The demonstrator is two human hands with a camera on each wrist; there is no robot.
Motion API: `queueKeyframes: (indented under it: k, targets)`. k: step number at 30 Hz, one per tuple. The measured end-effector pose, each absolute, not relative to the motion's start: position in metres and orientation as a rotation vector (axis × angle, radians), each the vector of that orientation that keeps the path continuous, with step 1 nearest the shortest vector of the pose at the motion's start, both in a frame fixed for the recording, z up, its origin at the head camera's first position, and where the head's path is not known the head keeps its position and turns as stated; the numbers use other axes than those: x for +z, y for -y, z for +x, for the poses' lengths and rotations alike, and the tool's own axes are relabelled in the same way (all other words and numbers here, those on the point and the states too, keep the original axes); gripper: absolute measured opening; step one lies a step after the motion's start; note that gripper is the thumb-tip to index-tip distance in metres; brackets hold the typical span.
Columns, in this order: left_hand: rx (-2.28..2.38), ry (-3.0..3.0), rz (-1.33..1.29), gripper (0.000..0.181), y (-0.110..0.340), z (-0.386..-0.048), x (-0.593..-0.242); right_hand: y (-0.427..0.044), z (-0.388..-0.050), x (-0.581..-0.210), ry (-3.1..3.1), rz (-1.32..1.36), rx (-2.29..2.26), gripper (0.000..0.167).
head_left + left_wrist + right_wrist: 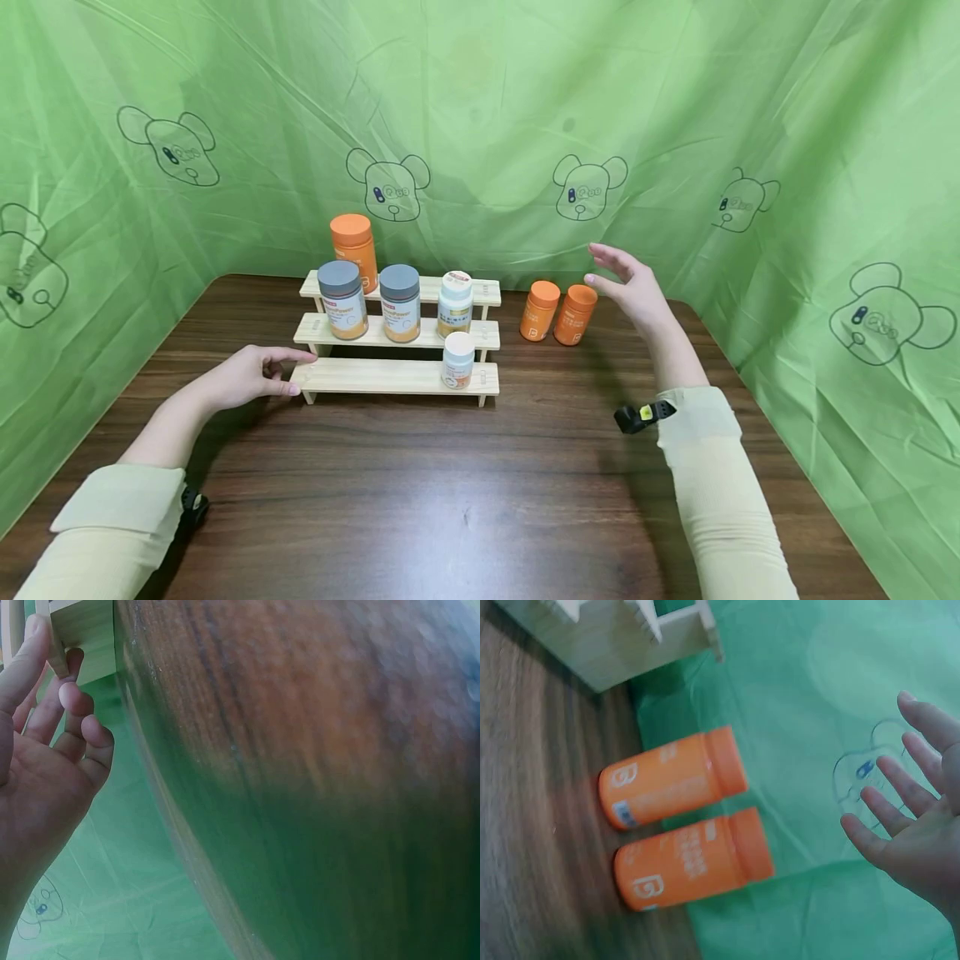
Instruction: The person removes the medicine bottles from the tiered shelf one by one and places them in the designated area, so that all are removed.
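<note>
My left hand [247, 377] pinches the left end of the lowest step of a wooden three-step display rack [382, 377]. In the left wrist view, the thumb [28, 664] and fingers lie on either side of the board. To the right, my right hand [637, 292] is raised, fingers spread and holding nothing, just above and beside two orange bottles. The left orange bottle [540, 312] and the right orange bottle [575, 315] stand upright on the table, close together. In the right wrist view, the hand [922, 825] is apart from both bottles.
An orange bottle [352, 242] stands on the rack's top step. Two grey-capped bottles, one left [345, 312] and one right [401, 315], share the middle step with a white-capped bottle [455, 304]. A small white bottle [458, 362] stands on the lowest step. Green curtains [480, 100] surround the brown table [420, 492].
</note>
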State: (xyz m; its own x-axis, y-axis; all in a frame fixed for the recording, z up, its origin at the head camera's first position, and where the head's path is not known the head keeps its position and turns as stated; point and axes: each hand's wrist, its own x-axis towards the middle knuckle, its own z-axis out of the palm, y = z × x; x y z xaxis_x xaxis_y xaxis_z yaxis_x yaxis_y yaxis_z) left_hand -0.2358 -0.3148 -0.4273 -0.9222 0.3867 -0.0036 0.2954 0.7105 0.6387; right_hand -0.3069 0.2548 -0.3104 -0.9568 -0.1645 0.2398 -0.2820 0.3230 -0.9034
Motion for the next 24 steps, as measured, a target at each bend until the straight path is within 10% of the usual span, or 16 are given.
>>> queueKeyframes:
  k: [24]
  targets:
    - [1.0,-2.774,0.538,0.053,0.315,-0.236,-0.429,-0.193,-0.282,-0.265,2.268,0.673,1.766,0.051]
